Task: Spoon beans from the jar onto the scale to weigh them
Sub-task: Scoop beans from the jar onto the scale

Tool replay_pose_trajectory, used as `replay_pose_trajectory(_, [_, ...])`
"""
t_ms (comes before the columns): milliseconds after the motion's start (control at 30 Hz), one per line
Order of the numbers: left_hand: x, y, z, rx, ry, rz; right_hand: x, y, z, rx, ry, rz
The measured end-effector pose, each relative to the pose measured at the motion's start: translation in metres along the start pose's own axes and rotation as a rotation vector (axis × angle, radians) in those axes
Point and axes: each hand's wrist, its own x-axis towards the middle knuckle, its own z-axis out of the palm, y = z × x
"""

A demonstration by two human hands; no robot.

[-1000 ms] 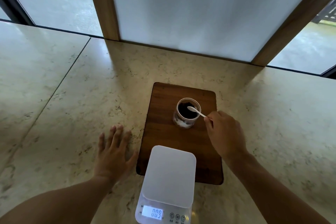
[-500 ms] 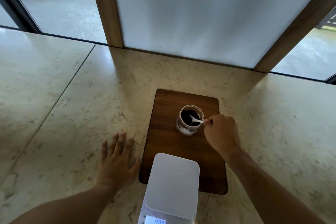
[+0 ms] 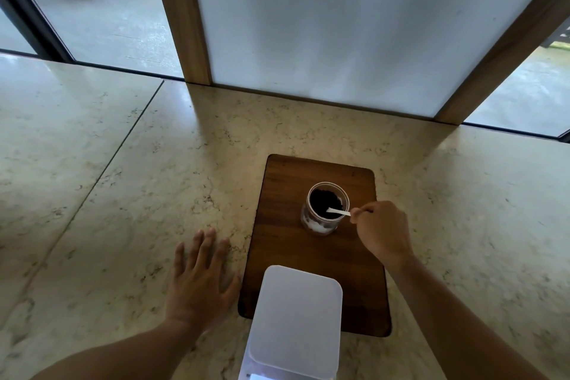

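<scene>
The spoon (image 3: 337, 211) has gone deeper over the last second: its bowl, earlier resting at the rim of the jar (image 3: 324, 210), is now sunk into the dark beans (image 3: 322, 199), and only the white handle slants out over the right rim. The right hand (image 3: 382, 233) has followed toward the jar, fingers (image 3: 354, 215) closed in a pinch on the handle end. The left hand (image 3: 197, 278) has not moved — flat on the tabletop (image 3: 123, 179), fingers spread, gripping nothing.

Judgement: the scoop is being loaded; no beans have left the jar. The jar stands upright on the board (image 3: 314, 259), beyond the scale (image 3: 296, 318), whose white platform is bare.

Writing: none readable — the scale display is cut off at the frame's lower edge; the jar shows no legible label.
</scene>
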Motion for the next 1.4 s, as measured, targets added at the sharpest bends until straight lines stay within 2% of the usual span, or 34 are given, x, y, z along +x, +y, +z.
replay_pose_trajectory(200, [0.0, 0.001, -0.002, 0.003, 0.0, 0.004, 0.007, 0.007, 0.003, 0.1, -0.029, 0.136])
replay_pose_trajectory(1033, [-0.002, 0.003, -0.007, -0.015, -0.007, -0.005, 0.008, 0.012, 0.005, 0.167, -0.018, 0.198])
replay_pose_trajectory(1400, [-0.003, 0.006, -0.012, -0.032, 0.0, -0.003, 0.012, 0.015, 0.001, 0.203, -0.1, 0.234])
